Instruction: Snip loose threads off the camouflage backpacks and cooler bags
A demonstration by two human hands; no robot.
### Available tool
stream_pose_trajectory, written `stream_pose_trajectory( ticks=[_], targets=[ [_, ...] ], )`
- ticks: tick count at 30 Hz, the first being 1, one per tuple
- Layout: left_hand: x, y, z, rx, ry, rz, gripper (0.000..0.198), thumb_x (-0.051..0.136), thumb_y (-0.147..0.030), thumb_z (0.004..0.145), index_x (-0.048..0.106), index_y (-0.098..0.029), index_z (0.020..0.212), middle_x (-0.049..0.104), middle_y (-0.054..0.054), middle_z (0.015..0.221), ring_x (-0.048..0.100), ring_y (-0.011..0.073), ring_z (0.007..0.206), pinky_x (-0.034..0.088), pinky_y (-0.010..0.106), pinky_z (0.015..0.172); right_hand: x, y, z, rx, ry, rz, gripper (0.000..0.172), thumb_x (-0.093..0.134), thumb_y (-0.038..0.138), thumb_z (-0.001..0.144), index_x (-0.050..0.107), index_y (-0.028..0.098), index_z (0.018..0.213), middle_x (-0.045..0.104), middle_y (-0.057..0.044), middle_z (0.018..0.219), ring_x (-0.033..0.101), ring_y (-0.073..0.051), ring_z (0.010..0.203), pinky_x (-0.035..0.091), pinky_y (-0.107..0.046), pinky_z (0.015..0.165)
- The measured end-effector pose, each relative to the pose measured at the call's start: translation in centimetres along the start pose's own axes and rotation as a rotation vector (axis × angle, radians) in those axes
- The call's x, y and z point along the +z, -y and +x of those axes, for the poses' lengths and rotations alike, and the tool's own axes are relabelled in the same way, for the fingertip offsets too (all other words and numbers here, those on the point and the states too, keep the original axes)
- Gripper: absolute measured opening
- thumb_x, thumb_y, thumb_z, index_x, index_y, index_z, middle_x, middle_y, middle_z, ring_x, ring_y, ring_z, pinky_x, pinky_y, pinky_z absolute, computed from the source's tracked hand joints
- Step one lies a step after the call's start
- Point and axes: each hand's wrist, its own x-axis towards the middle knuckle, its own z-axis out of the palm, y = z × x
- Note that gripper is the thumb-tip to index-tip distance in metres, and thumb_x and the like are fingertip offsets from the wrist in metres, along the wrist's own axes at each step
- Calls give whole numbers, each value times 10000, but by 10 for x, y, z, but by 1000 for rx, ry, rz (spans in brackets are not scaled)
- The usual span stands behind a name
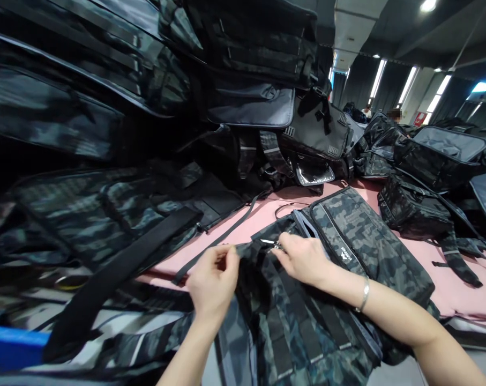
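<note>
A dark camouflage bag (299,327) with webbing straps lies in front of me, its flap panel (371,230) with a white logo spread toward the back right. My left hand (214,279) is closed in a pinch at the bag's upper left edge; whether a thread is also between the fingertips is too small to tell. Between the fingers of my right hand (301,257) are small scissors (268,242), their pale pointed blade turned left over the bag's edge. Most of their handle is hidden by my fingers. The blade tip is apart from my left fingertips.
Stacked dark bags (251,43) rise at the left and back. A camouflage bag with a black strap (122,284) lies at left. Pink cloth (460,284) covers the table. Smaller bags (415,206) stand at right. A blue edge (13,346) shows at lower left. People are far back.
</note>
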Motion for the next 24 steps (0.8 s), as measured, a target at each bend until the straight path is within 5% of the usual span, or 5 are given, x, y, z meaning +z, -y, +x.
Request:
stream_pose_trajectory(
  ticks=[7, 12, 15, 20, 24],
  targets=[
    [-41, -26, -45, -257, 187, -401, 222, 675, -374, 703, 626, -174, 785, 580, -38, 626, 518, 100, 560, 461, 204, 556, -42, -58, -87, 365, -205, 585, 224, 560, 408, 834, 529, 188, 811, 513, 47, 613, 461, -91, 515, 359, -206, 529],
    [-61, -42, -87, -44, 741, -367, 229, 585, -419, 785, 611, -212, 692, 608, -5, 627, 567, 137, 565, 482, 210, 518, -50, -50, -180, 655, -132, 1016, 318, 447, 491, 896, 523, 182, 887, 406, 51, 566, 318, -81, 448, 262, -210, 431],
    [-59, -47, -107, 213, 790, -235, 283, 553, -425, 803, 625, -251, 1015, 670, 43, 985, 647, 180, 805, 533, 236, 687, -38, -28, -218, 738, -130, 1124, 348, 464, 516, 889, 545, 186, 963, 435, 35, 605, 335, -85, 452, 272, -213, 421],
    [-41, -57, -130, 379, 969, -115, 255, 490, -436, 849, 605, -270, 1006, 682, 12, 908, 659, 164, 775, 532, 233, 671, -8, -1, -218, 627, -226, 961, 185, 632, 360, 809, 635, 198, 898, 649, -37, 833, 579, -138, 675, 468, -244, 620],
    [-34, -65, -130, 325, 884, -171, 153, 502, -377, 854, 581, -246, 849, 652, -11, 779, 636, 147, 706, 504, 220, 622, 4, 1, -193, 611, -251, 841, 120, 566, 251, 812, 661, 178, 824, 693, -43, 798, 639, -149, 681, 505, -232, 626]
  ],
)
